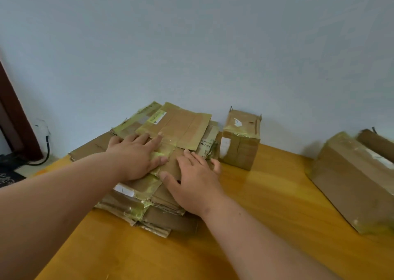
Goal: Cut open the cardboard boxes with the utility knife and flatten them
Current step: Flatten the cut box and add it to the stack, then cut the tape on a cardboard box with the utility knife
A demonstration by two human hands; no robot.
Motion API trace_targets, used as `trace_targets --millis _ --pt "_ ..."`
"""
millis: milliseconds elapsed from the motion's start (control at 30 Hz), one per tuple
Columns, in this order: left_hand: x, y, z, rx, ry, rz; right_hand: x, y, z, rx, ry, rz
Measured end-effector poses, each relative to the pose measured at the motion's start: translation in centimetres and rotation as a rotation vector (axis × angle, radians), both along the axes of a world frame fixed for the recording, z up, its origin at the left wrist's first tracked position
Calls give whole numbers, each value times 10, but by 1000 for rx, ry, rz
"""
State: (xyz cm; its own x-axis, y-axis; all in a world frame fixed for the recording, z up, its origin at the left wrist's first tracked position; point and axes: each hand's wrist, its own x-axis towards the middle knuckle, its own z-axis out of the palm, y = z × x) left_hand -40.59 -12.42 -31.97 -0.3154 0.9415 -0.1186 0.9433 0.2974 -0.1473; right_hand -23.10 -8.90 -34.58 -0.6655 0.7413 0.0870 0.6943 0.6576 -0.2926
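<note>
Head view: your left hand (pixel 136 154) and right hand (pixel 195 179), fingers flat, press one stack of flattened boxes (pixel 162 143) on the tabletop (pixel 266 194). Two taped boxes (pixel 241 139) (pixel 354 179) stand unflattened to its right.

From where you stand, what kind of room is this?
Probably a plain home or small office room: a wooden table against a bare pale wall, with cables by a dark door frame.

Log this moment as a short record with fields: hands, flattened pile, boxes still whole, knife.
left hand: open, pressing flat on the pile
right hand: open, pressing flat on the pile
pile of flattened cardboard: taped sheets stacked on the table
small box: whole, upright, right of the pile
large box: whole, taped, at the right edge
knife: not in view
</note>
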Motion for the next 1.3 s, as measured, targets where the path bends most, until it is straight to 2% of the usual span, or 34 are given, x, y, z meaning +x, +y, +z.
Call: trace_targets --millis 67,167,267,433,533,633,700,900,1067,1300 --pt "6 0 5 9 -11 -23 9 3 1 43 149 -25" --pt "24 5 18 167 -47 -61 26 13 2 164 316 -163" --pt "51 15 33 278 -144 -103 45 25 6 156 334 -312" --pt "91 46 44 263 -230 -180 74 49 14 75 299 -475" --pt "110 67 41 209 -273 -167 90 68 14 9 176 -470" --pt "124 84 35 195 -480 -109 102 82 10 -28 151 -422" --pt "134 92 30 240 -651 -72 108 85 7 -19 212 -402" --pt "171 95 33 475 -940 -60 128 80 5 -116 587 -427" --pt "203 77 43 504 -938 -120 155 59 8 -165 739 -494" --pt "237 26 45 538 -999 -158 201 7 15 -280 911 -453"
